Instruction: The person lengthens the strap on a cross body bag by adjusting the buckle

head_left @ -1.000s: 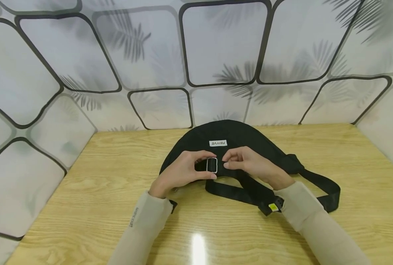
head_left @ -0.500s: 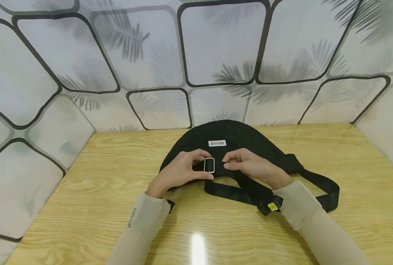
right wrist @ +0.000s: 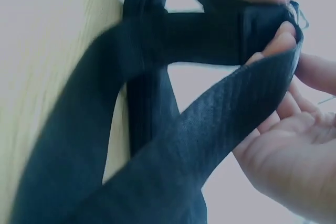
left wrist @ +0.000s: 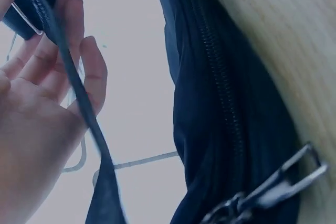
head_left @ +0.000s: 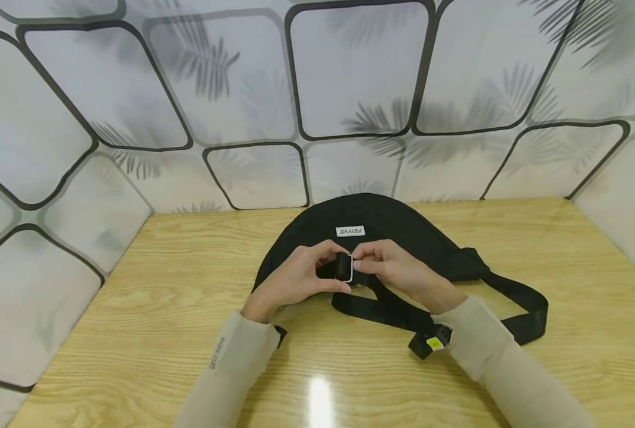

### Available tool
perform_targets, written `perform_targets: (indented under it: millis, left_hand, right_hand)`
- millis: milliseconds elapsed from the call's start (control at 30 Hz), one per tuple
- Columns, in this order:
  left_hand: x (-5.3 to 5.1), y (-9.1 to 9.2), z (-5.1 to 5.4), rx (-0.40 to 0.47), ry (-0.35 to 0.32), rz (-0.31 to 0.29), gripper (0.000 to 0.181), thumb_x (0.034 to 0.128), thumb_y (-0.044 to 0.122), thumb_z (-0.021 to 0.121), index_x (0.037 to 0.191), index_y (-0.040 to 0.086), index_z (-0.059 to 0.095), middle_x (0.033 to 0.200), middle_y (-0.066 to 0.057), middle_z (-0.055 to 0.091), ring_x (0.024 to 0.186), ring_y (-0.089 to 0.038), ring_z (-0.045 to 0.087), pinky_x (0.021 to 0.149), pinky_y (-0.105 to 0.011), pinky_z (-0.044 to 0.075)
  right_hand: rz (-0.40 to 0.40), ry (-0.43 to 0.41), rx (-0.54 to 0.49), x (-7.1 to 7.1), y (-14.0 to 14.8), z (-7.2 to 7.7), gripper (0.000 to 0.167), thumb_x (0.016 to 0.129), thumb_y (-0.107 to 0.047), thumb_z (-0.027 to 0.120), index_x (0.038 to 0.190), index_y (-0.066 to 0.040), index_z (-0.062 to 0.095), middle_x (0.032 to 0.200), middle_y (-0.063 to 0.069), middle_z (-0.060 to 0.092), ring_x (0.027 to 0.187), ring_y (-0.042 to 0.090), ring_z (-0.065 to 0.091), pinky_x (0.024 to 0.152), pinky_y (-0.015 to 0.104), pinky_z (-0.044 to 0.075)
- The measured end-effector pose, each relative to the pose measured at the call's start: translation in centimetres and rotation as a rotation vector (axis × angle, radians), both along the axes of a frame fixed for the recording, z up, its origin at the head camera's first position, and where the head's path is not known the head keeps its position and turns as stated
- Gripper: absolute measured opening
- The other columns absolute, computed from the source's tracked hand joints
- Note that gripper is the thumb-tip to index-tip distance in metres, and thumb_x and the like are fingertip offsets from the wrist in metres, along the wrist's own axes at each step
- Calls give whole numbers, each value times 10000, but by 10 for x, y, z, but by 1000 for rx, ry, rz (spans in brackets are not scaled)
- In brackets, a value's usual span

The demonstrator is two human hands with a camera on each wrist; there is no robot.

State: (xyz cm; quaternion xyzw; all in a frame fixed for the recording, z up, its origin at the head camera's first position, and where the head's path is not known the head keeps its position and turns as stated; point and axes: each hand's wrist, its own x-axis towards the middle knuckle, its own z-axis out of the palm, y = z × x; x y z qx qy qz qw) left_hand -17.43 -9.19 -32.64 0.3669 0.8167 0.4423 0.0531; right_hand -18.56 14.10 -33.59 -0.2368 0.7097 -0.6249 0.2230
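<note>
A black waist bag (head_left: 370, 214) with a white label (head_left: 350, 231) lies on the table. At its front, my left hand (head_left: 296, 276) holds the strap at a silver slide buckle (head_left: 350, 268), thumb below and fingers above. My right hand (head_left: 403, 270) pinches the buckle's right side with thumb and fingertips. In the right wrist view, a loop of black strap (right wrist: 220, 108) runs up to my right hand (right wrist: 294, 156). The left wrist view has a thin strap edge (left wrist: 79, 87) passing across my left hand (left wrist: 37, 98), and a metal zipper pull (left wrist: 278, 182).
The bag rests on a wooden table (head_left: 189, 255) near the patterned backdrop (head_left: 360, 71). A strap loop (head_left: 531, 306) spreads to the right. Near my right wrist is a black piece with a yellow tag (head_left: 435, 343).
My right hand has moved left and met the buckle, which was apart from it before. The buckle has turned from facing the camera to nearly edge-on.
</note>
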Motion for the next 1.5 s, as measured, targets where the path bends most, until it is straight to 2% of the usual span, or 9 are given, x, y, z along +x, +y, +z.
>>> perform_targets:
  millis: [200,367,500,733,967,1067,1200,1333,1500]
  left_hand:
    - [0,0,2,2,29,2,423,862,144,830,1231,65,639,1013,-3,728,856,-76,635,751,-315,503]
    - [1,-3,6,-10,57,36,434,865,168,832,1243,67,642,1059,-20,729,913,-100,649,799,-389,525]
    - [1,-6,7,-13,71,69,445,860,185,839,1245,72,648,1067,-15,722,932,-106,639,816,-354,513]
    - [1,-6,7,-6,65,60,440,856,173,842,1238,71,648,1058,-11,721,908,-107,631,786,-322,499]
    - [2,2,3,-12,30,-1,424,865,155,830,1220,41,628,1020,-13,718,829,-83,604,751,-273,487]
    - [3,4,2,-22,31,-20,432,865,162,830,1222,34,622,1033,-19,715,827,-77,596,754,-281,488]
    - [3,3,5,-17,43,-8,432,863,149,831,1227,35,628,1046,-26,723,865,-74,626,777,-327,517]
    - [2,0,7,-19,67,30,411,864,163,834,1207,50,638,1012,-13,722,864,-109,636,784,-312,514]
    - [2,-4,9,-28,83,72,414,856,192,844,1194,66,641,960,10,700,828,-135,607,789,-329,506]
  right_hand:
    - [-4,2,3,2,1,4,150,1028,13,493,1020,86,623,601,-77,379,493,63,247,521,217,233]
    - [60,9,47,-2,8,5,145,1025,-12,512,1048,87,617,637,-64,423,500,73,245,520,228,225]
    - [90,22,69,-4,12,5,133,1020,-25,528,1036,74,616,645,-65,414,512,78,256,522,236,227]
    - [86,30,79,-5,12,3,122,1017,-3,528,1009,82,616,630,-64,420,496,59,259,509,229,228]
    - [84,13,14,-1,5,4,123,1024,23,504,985,53,616,791,-14,638,745,116,518,703,242,404]
    - [73,-8,9,1,4,6,135,1027,22,494,974,25,619,807,-10,658,765,121,529,696,235,396]
    - [87,-27,6,0,6,7,127,1030,16,496,1005,44,617,841,-5,673,767,110,539,672,217,398]
    - [109,-23,49,-4,10,4,149,1023,1,515,1050,128,588,802,-14,622,683,87,490,640,208,391]
    - [103,-3,103,-7,13,0,123,1005,12,530,1049,102,601,702,-53,485,567,55,353,569,199,316]
